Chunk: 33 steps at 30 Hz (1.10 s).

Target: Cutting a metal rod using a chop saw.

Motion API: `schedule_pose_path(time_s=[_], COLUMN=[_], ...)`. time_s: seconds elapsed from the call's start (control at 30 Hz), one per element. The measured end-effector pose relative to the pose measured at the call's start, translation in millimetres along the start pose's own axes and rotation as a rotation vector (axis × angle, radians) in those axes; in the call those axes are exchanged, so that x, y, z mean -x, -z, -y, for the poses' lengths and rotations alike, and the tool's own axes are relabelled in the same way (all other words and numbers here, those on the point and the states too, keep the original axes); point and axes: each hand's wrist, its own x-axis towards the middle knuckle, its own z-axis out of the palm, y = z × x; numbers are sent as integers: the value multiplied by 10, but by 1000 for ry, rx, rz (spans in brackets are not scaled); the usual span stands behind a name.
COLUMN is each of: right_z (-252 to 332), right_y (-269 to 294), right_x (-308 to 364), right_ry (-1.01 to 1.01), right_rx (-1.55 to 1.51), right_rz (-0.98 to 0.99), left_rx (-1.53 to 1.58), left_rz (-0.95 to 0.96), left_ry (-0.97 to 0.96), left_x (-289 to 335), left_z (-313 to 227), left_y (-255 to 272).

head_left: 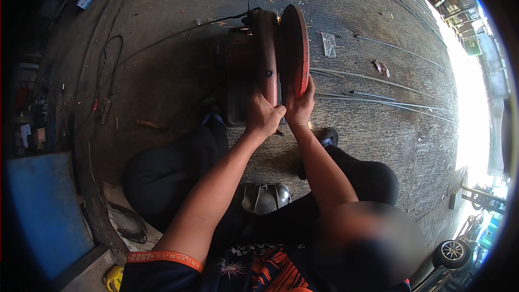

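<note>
A cut-off saw (268,48) with a reddish curved guard stands on the floor before me, its dark base (238,103) beneath. My left hand (263,116) is closed round the near end of that guard, thumb pointing right. Just to the right, a large round red disc (301,48) stands on edge, seen nearly side-on. Its lower rim is gripped by my right hand (300,105), whose fingers are partly hidden behind it. Orange sparks (280,13) fly from the far end, between guard and disc. The contact point itself is hidden.
Long thin metal rods (378,80) lie to the right, near a clear plastic wrapper (328,44) and a crumpled wrapper (381,68). A black cable (178,38) runs left from the saw. A blue panel (48,205) and a yellow tape measure (114,278) are at lower left.
</note>
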Motion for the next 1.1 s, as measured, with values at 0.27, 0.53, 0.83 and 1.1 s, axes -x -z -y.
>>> schedule_pose_path(time_s=[0.27, 0.53, 0.83, 1.1], right_z=[-4, 12, 11, 13], right_y=[12, 13, 11, 14], right_x=[-4, -5, -3, -3], right_ry=[29, -15, 5, 8], right_rx=[24, 21, 31, 34], right_rz=[-32, 13, -1, -6], left_rx=[17, -16, 6, 13], left_rz=[13, 88, 90, 102], left_ry=[18, 80, 81, 93], left_x=[3, -6, 0, 1], left_z=[-32, -46, -18, -11], left_y=[-4, 29, 17, 12])
